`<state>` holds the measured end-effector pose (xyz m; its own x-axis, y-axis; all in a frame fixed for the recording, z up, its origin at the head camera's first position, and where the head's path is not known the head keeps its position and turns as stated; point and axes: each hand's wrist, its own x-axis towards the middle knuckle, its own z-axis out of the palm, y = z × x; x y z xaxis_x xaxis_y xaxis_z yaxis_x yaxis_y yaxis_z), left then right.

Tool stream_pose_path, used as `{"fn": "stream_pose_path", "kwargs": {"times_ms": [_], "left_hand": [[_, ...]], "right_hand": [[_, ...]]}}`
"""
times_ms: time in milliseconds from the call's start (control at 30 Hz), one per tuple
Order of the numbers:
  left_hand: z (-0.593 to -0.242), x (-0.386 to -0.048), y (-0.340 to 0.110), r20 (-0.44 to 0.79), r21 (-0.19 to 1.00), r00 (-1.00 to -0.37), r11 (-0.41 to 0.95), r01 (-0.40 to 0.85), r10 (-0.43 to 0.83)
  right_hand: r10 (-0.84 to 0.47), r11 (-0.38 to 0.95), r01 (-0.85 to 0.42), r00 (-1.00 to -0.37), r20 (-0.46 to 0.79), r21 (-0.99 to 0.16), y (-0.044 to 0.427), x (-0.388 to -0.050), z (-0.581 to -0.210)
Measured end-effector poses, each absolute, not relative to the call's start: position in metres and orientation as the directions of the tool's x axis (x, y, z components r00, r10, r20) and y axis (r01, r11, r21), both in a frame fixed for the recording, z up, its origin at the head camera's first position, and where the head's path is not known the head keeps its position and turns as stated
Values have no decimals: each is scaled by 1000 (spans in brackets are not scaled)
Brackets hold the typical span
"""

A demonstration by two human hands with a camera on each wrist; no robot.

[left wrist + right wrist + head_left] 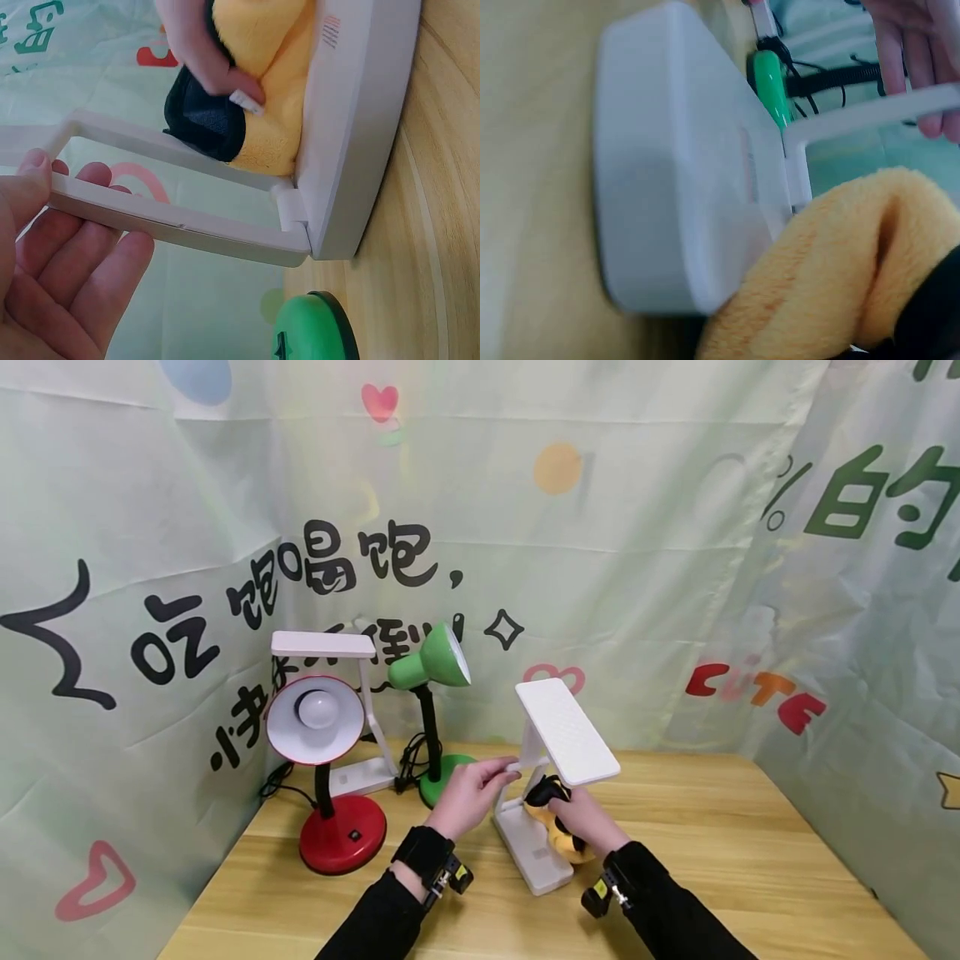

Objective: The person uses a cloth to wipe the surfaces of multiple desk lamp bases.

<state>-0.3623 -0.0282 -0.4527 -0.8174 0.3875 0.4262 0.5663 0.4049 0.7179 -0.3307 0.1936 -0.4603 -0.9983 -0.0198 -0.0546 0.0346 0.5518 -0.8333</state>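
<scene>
A white desk lamp (567, 731) with a flat rectangular head stands on the table. My left hand (467, 793) pinches one side bar of its frame-like arm; in the left wrist view the thumb lies on one side of the bar (180, 225) and fingers on the other. Just under the lamp head, my right hand (591, 822) holds a fluffy yellow-and-black cloth (561, 839) against the lamp's base (534, 852). A small white tag (246, 102) shows on the cloth. The lamp head partly covers the right hand in the head view.
To the left stand a red lamp (343, 835), a green lamp (442, 660) and another white lamp (322, 644). Black cords (411, 760) lie among them. Printed curtains (645, 568) enclose the wooden table (712, 835) at the back and sides.
</scene>
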Motion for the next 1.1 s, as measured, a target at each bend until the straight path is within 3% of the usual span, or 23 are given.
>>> {"fn": "stream_pose_path", "kwargs": {"times_ms": [233,433,633,833,967,1100], "left_hand": [[-452,-362,-27,430,711,-818,416,567,382],[-450,-358,-26,433,706,-821,425,566,374],[-449,-357,-26,424,711,-827,430,556,368],[-450,-358,-27,410,720,-836,432,543,365],[-450,-359,-27,408,721,-833,427,545,374],[-450,-359,-27,408,723,-829,420,549,382]], "right_hand": [[-66,571,26,-995,-77,-821,192,-327,-447],[-122,617,37,-982,-141,-786,211,-318,-462],[-258,601,10,-944,-206,-799,234,-296,-463],[-302,587,37,-917,-261,-809,245,-271,-454],[-300,507,85,-916,-268,-858,247,-272,-459],[-239,336,203,-926,-292,-920,239,-281,-467]]}}
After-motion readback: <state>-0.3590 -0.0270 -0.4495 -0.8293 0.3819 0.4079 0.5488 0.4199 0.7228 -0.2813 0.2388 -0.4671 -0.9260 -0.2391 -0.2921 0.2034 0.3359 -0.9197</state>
